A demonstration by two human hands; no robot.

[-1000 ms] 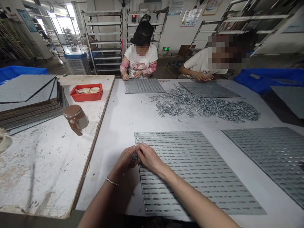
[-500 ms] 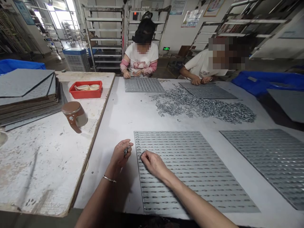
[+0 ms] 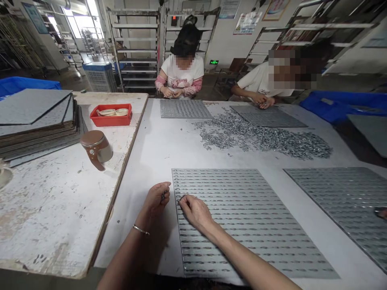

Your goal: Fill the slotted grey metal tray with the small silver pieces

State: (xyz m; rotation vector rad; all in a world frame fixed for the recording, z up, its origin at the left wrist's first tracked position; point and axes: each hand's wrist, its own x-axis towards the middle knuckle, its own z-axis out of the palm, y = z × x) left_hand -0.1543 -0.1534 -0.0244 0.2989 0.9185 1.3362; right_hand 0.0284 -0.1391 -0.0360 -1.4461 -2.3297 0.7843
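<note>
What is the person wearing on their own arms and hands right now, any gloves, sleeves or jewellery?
Both forearms are bare: no sleeves reach into view and no gloves cover either hand. The left hand has a thin silver-coloured bracelet at its wrist. The right hand shows no watch or band, and no rings can be made out on the fingers.

Bare forearms, no sleeves; thin metal bangle [image 3: 140,230] on left wrist; no gloves.

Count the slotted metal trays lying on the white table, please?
4: one under the right hand, one at the right edge, two before the far workers. More may lie outside the view.
</note>
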